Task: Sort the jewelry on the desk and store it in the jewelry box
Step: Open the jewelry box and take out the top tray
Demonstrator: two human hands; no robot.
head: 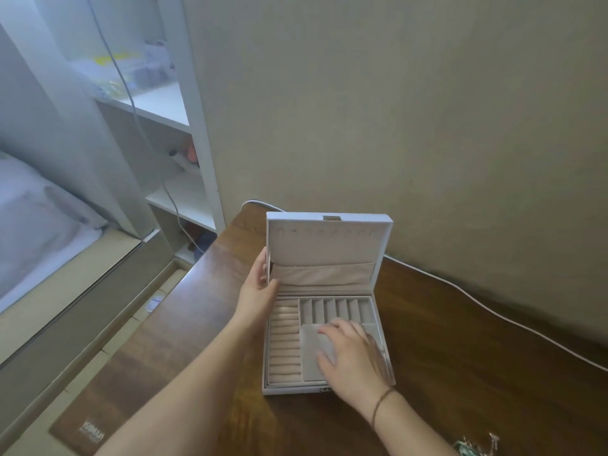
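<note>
A white jewelry box (324,389) stands open on the wooden desk (460,373), its lid (329,238) upright with a row of hooks and a beige pocket. Inside are beige ring rolls on the left and several small slots at the back. My left hand (258,289) grips the lid's left edge. My right hand (353,355) lies spread over the tray's right compartments, fingers apart, holding nothing that I can see. A small heap of jewelry (477,447) shows at the bottom right edge of the view.
A white cable (493,312) runs along the desk by the beige wall. A white shelf unit (184,159) stands to the left, with a bed (36,222) beyond it. The desk's left edge drops to the floor.
</note>
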